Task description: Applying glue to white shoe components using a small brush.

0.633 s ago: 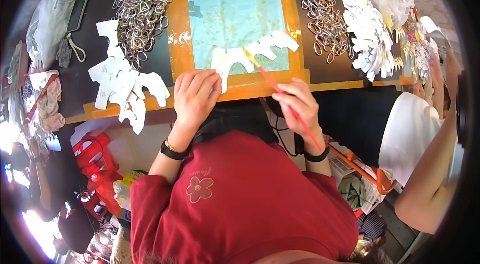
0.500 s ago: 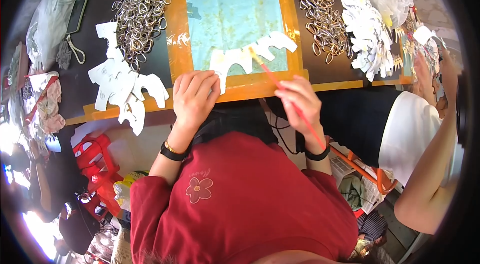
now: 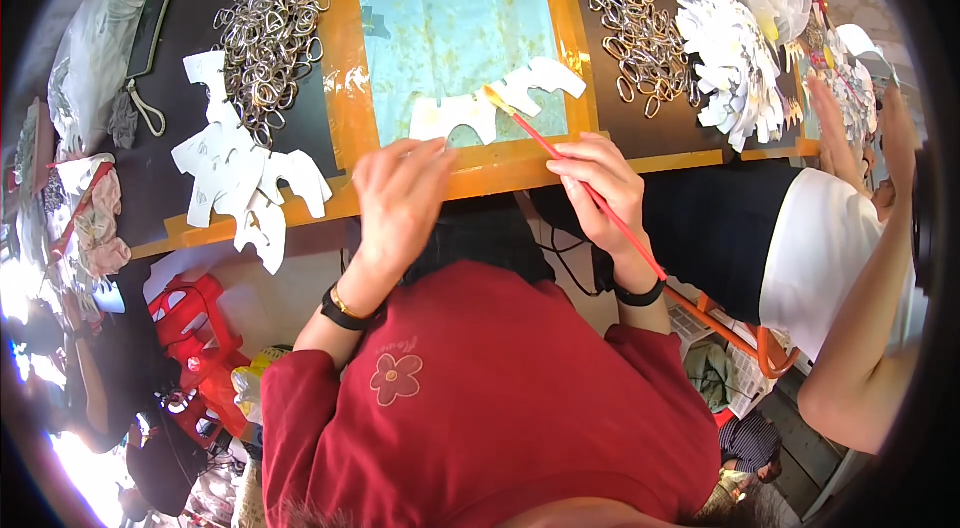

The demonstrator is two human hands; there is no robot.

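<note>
Brush with slim red handle [image 3: 533, 135], pinched in right hand [image 3: 605, 190], best drawn lightly over white scalloped flat pieces [image 3: 455, 112], upper centre of frame, with left hand [image 3: 398, 196], fingers' hold blurred beyond telling, ideally steadying them.

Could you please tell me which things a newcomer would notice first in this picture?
Probably the pale blue panel framed in orange-brown tape, at top centre. On it, the red brush in the right hand meets white cut-outs. Heaps of shiny metal rings flank it, and a red shirt fills the lower middle.
</note>
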